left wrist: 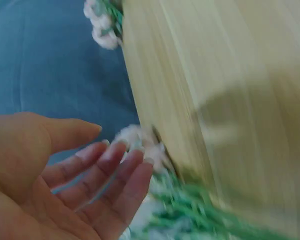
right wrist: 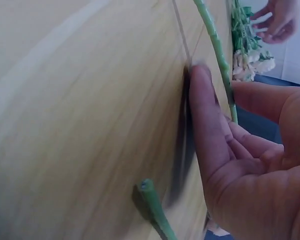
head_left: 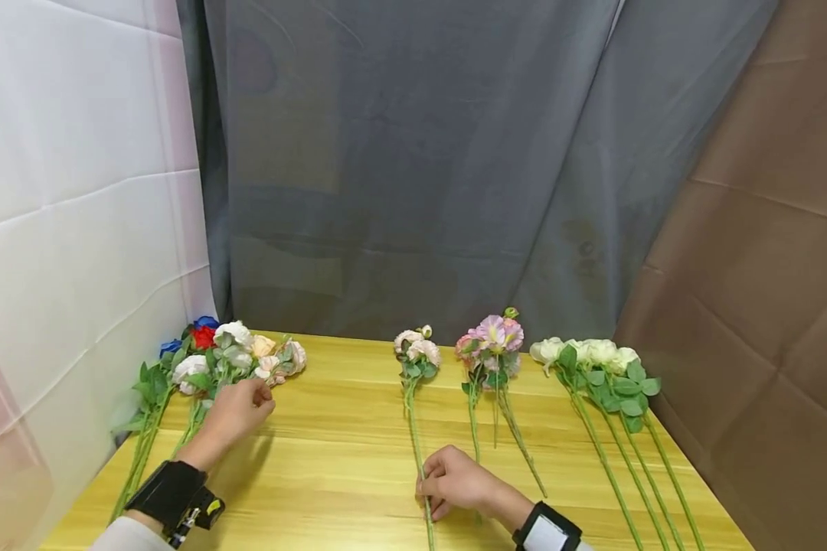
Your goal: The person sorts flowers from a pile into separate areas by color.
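Observation:
My right hand [head_left: 460, 484] pinches the green stem [right wrist: 217, 47] of a pale pink artificial flower [head_left: 423, 352] between thumb and fingers. The blooms point toward the back of the table. On the left, my left hand [head_left: 237, 417] hovers in front of a mixed bunch, its fingers [left wrist: 122, 192] loosely bent and holding nothing. That bunch has white blooms [head_left: 233, 334], a red bloom [head_left: 204, 337], blue blooms [head_left: 171, 348] and peach ones [head_left: 263, 346]. A cut stem end [right wrist: 149, 192] lies below my right hand in the right wrist view.
Right of the held stem lie pink and lilac flowers [head_left: 492, 337]. Several white roses [head_left: 596, 352] with long stems lie at the right of the wooden table [head_left: 331, 451]. A grey curtain [head_left: 413, 168] hangs behind, a white cloth [head_left: 76, 191] left, a brown one [head_left: 765, 268] right.

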Tool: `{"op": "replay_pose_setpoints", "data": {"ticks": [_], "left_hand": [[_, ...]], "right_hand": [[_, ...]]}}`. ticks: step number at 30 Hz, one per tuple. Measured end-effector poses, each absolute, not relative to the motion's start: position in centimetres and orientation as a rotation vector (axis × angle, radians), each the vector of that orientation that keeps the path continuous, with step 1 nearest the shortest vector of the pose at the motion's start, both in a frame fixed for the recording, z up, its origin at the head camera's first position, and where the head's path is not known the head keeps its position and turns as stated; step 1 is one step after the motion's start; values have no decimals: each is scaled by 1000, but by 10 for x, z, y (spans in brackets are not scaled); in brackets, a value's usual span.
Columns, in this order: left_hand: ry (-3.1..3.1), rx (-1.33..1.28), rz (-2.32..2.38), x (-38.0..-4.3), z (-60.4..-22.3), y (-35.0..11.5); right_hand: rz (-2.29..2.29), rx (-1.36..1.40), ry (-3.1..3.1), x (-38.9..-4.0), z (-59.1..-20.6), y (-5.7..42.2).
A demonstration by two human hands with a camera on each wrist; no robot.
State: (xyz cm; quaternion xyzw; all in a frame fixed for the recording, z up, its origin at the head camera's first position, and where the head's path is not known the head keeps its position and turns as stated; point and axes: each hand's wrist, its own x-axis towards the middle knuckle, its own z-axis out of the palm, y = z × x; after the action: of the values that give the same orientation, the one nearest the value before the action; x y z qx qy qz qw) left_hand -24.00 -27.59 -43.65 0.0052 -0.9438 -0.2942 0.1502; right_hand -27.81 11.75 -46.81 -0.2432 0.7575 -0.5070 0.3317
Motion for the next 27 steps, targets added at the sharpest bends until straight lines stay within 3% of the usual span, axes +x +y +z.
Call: {"op": "replay_pose_setpoints", "data": {"ticks": [11,27], "left_hand": [[-2901,160,-663,-233,-436,-305],[-3166,168,-512,-242,-433,-304]], "right_hand": [[-1269,-631,2060,-281,-460,121],[-1201,-688,2141,-281,-452,125]]}}
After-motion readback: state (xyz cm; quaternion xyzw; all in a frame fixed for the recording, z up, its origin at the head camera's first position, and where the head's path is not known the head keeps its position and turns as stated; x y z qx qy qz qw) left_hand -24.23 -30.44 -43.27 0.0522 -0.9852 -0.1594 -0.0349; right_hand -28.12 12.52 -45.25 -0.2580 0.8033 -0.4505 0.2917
